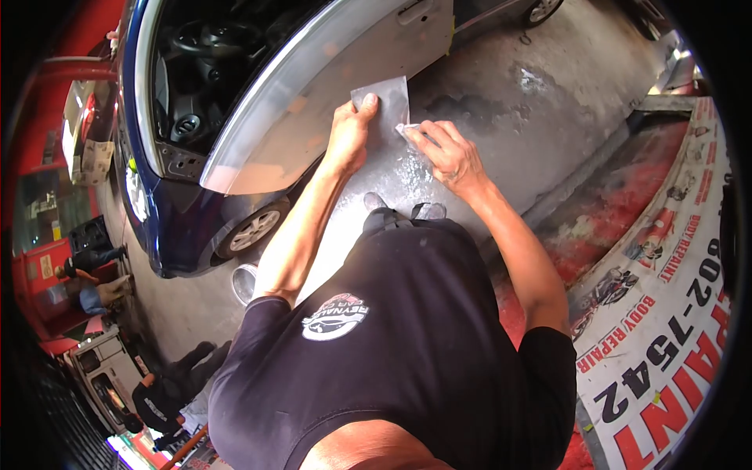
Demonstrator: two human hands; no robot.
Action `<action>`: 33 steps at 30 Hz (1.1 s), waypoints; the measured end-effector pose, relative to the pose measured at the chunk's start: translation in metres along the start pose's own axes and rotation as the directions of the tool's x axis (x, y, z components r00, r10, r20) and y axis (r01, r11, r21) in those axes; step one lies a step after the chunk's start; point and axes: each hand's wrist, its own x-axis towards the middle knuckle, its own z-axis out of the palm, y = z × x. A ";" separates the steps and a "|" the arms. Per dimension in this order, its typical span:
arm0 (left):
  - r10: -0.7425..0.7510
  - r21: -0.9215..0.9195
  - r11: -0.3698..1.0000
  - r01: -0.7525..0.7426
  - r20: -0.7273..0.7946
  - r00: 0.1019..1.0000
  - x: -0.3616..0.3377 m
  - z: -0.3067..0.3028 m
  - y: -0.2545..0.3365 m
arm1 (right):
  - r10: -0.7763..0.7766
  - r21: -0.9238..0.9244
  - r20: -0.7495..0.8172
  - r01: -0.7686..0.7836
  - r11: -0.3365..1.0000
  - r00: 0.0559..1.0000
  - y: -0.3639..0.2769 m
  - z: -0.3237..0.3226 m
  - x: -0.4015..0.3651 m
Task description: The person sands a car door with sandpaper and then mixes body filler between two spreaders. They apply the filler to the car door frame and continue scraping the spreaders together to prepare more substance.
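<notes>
My left hand (350,135) grips a thin grey rectangular sheet (391,106) by its left side, thumb lying on top and fingers behind. Close to the sheet's lower right corner, my right hand (452,157) pinches a small pale piece (403,129); its kind is too small to make out. Both hands are held out in front of my body, above the floor. Just past my left hand stands an open car door (313,94) with a dull grey and brownish surface. It belongs to a dark blue car (184,219).
A metal can (244,280) stands by my left elbow, near the car's front wheel (254,229). A printed banner (666,313) lies along the right over a red surface. Wet patches mark the concrete floor (501,149). Other people (168,395) are at the far left.
</notes>
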 end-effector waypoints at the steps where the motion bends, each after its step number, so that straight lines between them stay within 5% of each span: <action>1: -0.050 -0.012 0.999 0.049 -0.014 0.999 -0.003 0.004 -0.005 | 0.002 -0.002 -0.003 -0.002 1.000 1.000 0.011 -0.003 0.005; 3: -0.082 0.071 0.994 0.084 -0.039 0.996 -0.012 0.013 -0.030 | 0.113 -0.046 -0.093 -0.117 0.992 0.989 0.039 -0.013 0.008; 4: 0.030 0.060 0.998 -0.028 -0.029 0.999 -0.013 0.017 -0.034 | 0.121 -0.047 -0.107 -0.127 0.991 0.987 0.048 -0.014 0.004; 7: 0.138 -0.159 0.977 -0.145 -0.054 0.989 0.003 0.011 -0.024 | 0.409 0.154 -0.138 -0.389 0.908 0.902 0.058 -0.025 -0.007; 10: 0.117 -0.325 0.937 -0.132 -0.066 0.991 0.021 0.010 -0.029 | 0.432 0.209 -0.129 -0.401 0.892 0.893 0.024 -0.013 -0.004; 14: 0.221 -0.320 0.912 -0.258 -0.149 0.964 0.015 0.049 -0.040 | 0.294 0.144 -0.155 -0.273 0.951 0.943 -0.044 0.036 0.001; 17: 0.197 -0.396 0.894 -0.209 -0.072 0.978 0.011 0.047 -0.045 | 0.305 0.167 -0.186 -0.276 0.947 0.934 -0.022 0.034 0.005; 20: 0.218 -0.335 0.914 -0.229 -0.072 0.973 -0.008 0.058 -0.053 | 0.531 0.172 -0.181 -0.505 0.846 0.828 0.035 0.020 -0.007; 23: 0.150 -0.449 0.871 -0.198 -0.141 0.979 0.001 0.050 -0.044 | 0.607 0.262 -0.177 -0.557 0.788 0.775 0.024 -0.001 -0.012; 25: 0.049 -0.618 0.775 -0.133 -0.151 0.987 0.015 0.041 -0.040 | 0.416 0.237 -0.254 -0.360 0.902 0.873 -0.006 0.002 -0.010; 28: -0.142 -0.723 0.686 -0.076 -0.236 0.961 0.032 0.043 -0.056 | 0.318 0.165 -0.280 -0.281 0.945 0.906 -0.051 0.038 -0.010; 32: -0.142 -0.759 0.649 -0.044 -0.177 0.974 0.023 0.044 -0.062 | 0.634 0.358 -0.293 -0.533 0.767 0.715 0.002 0.023 -0.008; 33: -0.156 -0.771 0.634 -0.058 -0.201 0.967 0.025 0.044 -0.064 | 0.534 0.344 -0.323 -0.428 0.836 0.782 0.000 0.019 -0.014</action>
